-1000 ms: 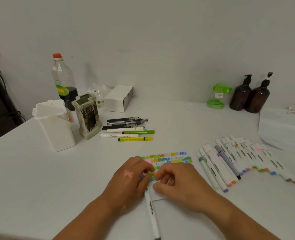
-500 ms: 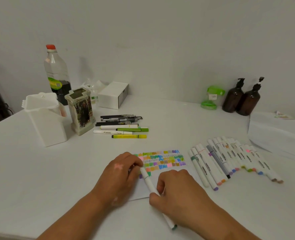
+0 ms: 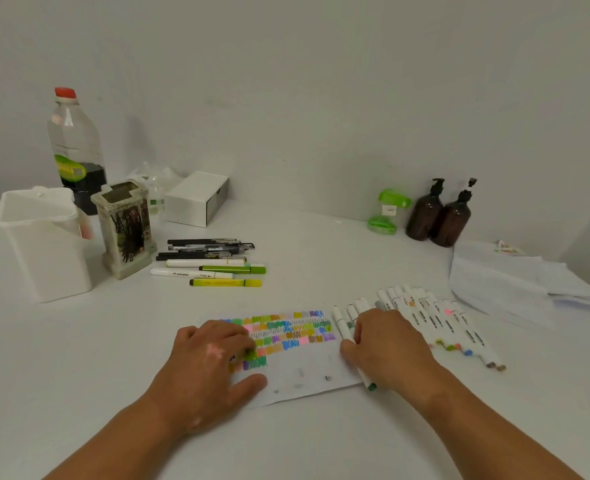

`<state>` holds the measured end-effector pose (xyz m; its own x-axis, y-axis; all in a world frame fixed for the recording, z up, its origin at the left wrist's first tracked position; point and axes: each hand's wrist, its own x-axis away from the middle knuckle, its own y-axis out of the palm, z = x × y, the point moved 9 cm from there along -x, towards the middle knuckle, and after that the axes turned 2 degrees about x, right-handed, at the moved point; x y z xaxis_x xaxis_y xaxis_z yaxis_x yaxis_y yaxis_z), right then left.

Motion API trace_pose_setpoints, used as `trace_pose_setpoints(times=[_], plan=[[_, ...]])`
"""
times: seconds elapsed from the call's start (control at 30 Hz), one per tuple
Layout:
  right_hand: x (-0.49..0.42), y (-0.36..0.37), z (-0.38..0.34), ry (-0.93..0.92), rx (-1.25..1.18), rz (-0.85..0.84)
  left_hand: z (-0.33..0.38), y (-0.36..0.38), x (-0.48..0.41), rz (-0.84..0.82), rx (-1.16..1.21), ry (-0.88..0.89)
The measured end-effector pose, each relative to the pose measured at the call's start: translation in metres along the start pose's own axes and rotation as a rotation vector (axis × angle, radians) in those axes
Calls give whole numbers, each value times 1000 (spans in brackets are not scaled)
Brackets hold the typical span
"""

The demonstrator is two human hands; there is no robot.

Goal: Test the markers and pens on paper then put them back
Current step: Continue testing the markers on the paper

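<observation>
Fingers [image 3: 227, 336] of left hand [image 3: 210, 362] lie flat and relaxed, pressing the paper [image 3: 307, 372] at 6 o'clock on the worktop [image 3: 321, 258]. Right hand [image 3: 390, 351] fingers curl round the green-capped marker [image 3: 369, 384], at the paper's 3 o'clock edge, just beside the row of white markers [image 3: 435, 317].

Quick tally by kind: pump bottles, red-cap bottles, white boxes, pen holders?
brown pump bottles: 2
red-cap bottle: 1
white box: 1
pen holders, white bin and patterned holder: 2
Total: 6
</observation>
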<state>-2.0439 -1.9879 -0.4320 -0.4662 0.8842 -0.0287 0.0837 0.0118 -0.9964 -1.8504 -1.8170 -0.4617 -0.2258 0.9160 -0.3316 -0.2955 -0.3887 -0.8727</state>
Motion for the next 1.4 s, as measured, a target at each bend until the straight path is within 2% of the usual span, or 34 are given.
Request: trace_pose_setpoints(times=[0.3, 0.4, 0.53, 0.63, 0.77, 0.93, 1.07, 1.17, 1.3, 1.4], plan=[[-9, -4, -14, -38, 104, 28, -35, -18, 13, -86, -31, -10], [-17, -12, -43, -132, -8, 56, -42, -23, 19, -74, 20, -16], [-40, -7, -93, -258, -247, 4, -43, -21, 19, -51, 28, -20], [-62, 2, -124, -335, -288, -1, -46, -21, 18, -44, 43, -31], [-82, 11, -159, -445, -213, 12, -48, -19, 17, -51, 42, -32], [-91, 22, -178, -485, -152, 13, -48, -19, 16, -56, 51, -30], [-90, 22, -175, -476, -156, 42, -48, -19, 15, -68, 44, -33], [-84, 25, -170, -484, -199, -12, -48, -18, 15, -74, 47, -36], [-69, 28, -168, -568, 14, -98, -48, -18, 15, -75, 40, -37], [-62, 12, -151, -551, 10, -101, -46, -18, 16, -81, 34, -28]])
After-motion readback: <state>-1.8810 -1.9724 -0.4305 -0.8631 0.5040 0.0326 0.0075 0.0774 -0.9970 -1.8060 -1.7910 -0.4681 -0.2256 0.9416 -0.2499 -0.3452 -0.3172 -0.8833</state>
